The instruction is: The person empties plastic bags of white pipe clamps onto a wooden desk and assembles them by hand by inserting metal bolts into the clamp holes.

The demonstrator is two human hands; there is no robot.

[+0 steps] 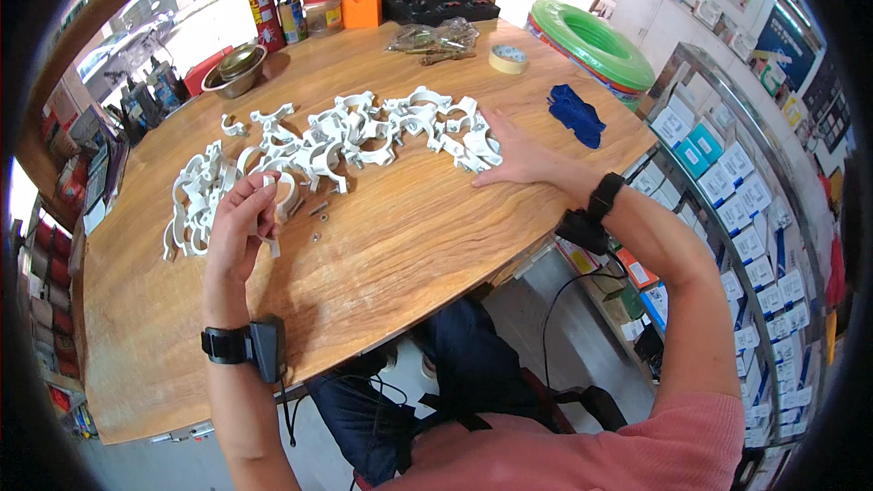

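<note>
A heap of white plastic pipe clamps (pixel 332 150) spreads across the wooden table. Closed fingers of my left hand (pixel 238 225) grip a white pipe clamp (pixel 275 247), mostly hidden behind them; its ends poke out above and below. My right hand (pixel 520 153) has its fingers spread, resting against the clamps at the heap's right end, and grips none that I can make out. Close to my left hand lie a small metal screw (pixel 318 209) and a couple of nuts (pixel 316 237). More clamps (pixel 195 200) are bunched left of that hand.
Toward the back stand metal bowls (pixel 235 77), a red spray can (pixel 262 5) and an orange box (pixel 362 9). A tape roll (pixel 507 59), a blue cloth (pixel 576 115) and green coiled tubing (pixel 591 41) are at the right. Shelves of small boxes (pixel 737 209) flank the table.
</note>
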